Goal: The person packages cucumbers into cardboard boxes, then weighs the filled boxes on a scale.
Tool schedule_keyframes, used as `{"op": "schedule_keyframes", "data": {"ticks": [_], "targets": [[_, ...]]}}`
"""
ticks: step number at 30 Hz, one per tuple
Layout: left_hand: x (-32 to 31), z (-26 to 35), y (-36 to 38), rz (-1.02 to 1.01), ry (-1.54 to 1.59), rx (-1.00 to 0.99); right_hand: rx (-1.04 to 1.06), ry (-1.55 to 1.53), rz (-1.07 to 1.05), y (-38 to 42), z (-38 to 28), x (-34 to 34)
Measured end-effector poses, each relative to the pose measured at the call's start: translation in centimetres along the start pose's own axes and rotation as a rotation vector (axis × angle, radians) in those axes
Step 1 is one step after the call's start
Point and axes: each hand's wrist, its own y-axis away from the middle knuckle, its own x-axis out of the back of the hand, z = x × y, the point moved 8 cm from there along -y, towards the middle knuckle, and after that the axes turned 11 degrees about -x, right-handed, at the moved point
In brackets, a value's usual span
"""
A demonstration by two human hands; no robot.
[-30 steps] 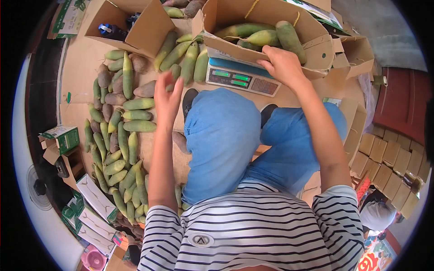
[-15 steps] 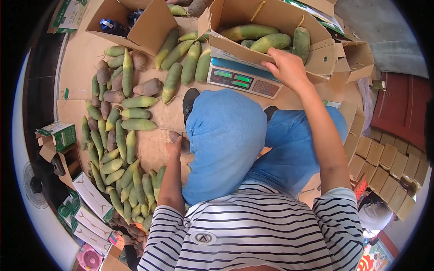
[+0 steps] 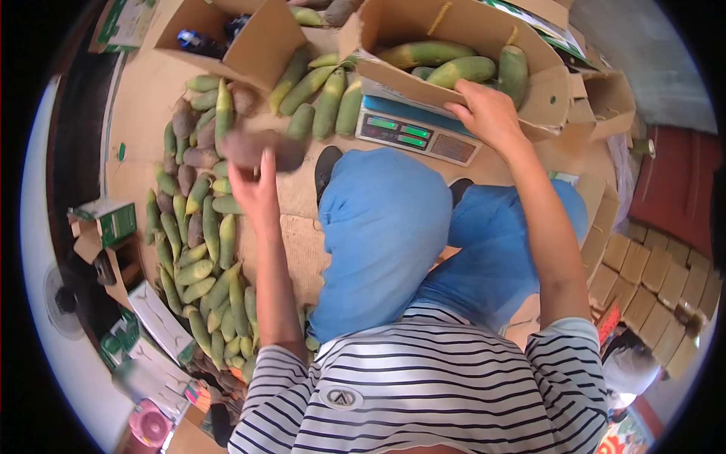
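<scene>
In the head view my left hand point(image 3: 255, 185) is raised over the left part of the floor, its fingers around a purple-brown radish point(image 3: 257, 147) blurred by motion. My right hand point(image 3: 488, 110) grips the near edge of an open cardboard box point(image 3: 416, 89), fingers inside and thumb outside. Several large green radishes point(image 3: 461, 72) lie in this box. Under it is a digital scale point(image 3: 416, 138) with lit green displays. Many green radishes point(image 3: 224, 121) and darker purple-brown ones point(image 3: 200, 157) lie on the floor around my left hand.
Another open cardboard box point(image 3: 261, 45) with a dark blue item inside stands at the upper left. Stacked cartons point(image 3: 643, 265) line the right side. White-and-green boxes point(image 3: 159, 318) are at the lower left, near a pink basin point(image 3: 150, 424). Another person point(image 3: 631, 363) is partly visible at lower right.
My left hand has lifted the purple-brown radish from beside my knee, up and away towards the scale side. My right hand stays on the box edge. The view has shifted slightly.
</scene>
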Motion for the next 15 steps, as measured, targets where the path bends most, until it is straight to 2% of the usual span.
{"op": "schedule_keyframes", "data": {"ticks": [2,3,4,5,6,8,12,15], "targets": [[-3.6,4.9,-3.5,0.038,0.234,0.018,0.004,0.007,-0.003,-0.1,0.0,-0.3],[-5.7,7.3,-4.7,0.040,0.246,0.050,-0.016,0.012,-0.026,-0.2,0.1,-0.6],[-7.9,8.2,-5.5,0.006,0.254,0.070,0.002,0.018,-0.026,-0.2,-0.1,-0.6],[-10.2,10.9,-6.3,-0.113,0.220,0.041,-0.013,0.003,-0.045,-0.2,-0.5,-0.3],[-12.4,12.6,-6.6,-0.194,0.352,-0.017,-0.008,0.010,-0.045,-0.2,-0.9,-0.1],[-15.5,10.7,-6.2,-0.187,0.615,-0.031,-0.054,0.025,-0.054,0.0,-1.7,0.5],[-11.5,2.3,-2.3,-0.210,0.362,0.123,-0.037,0.011,-0.022,0.0,-1.1,-0.1],[-5.1,-6.8,5.2,-0.337,0.068,0.274,-0.031,-0.011,-0.014,-0.1,-0.9,-0.2]]}}
